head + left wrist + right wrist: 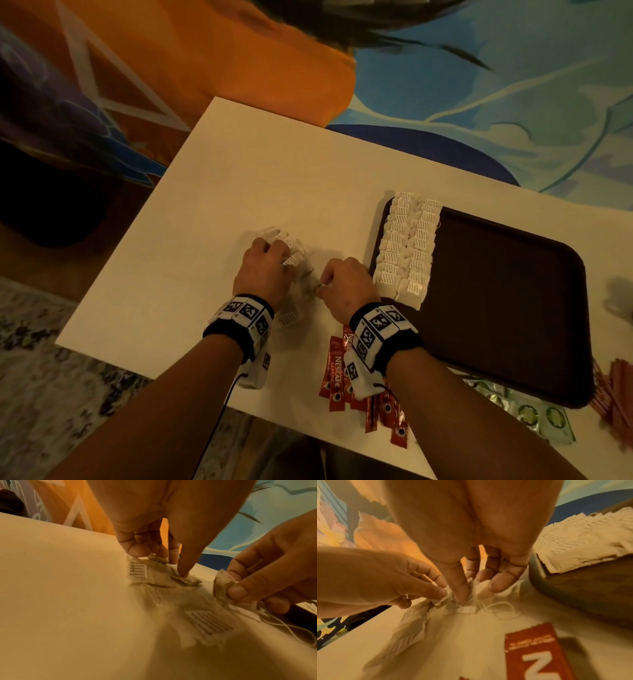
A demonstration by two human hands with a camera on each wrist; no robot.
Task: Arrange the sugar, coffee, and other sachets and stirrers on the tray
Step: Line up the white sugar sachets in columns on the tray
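Pinching one tea bag [221, 586] with my right hand [346, 284]; left hand [263, 267] grips others. Light, soft, tangled strings: I take the body.

Black wristbands [399, 346] with white marker blocks (cabled)

Right hand [471, 566] pinches tea bag [464, 601] on worktop [471, 649]; left hand [388, 577] grips same pile. String loop [501, 609] beside. Tray [573, 588] right, tea bags [583, 543] on its rim. Red sachet [537, 654] near.
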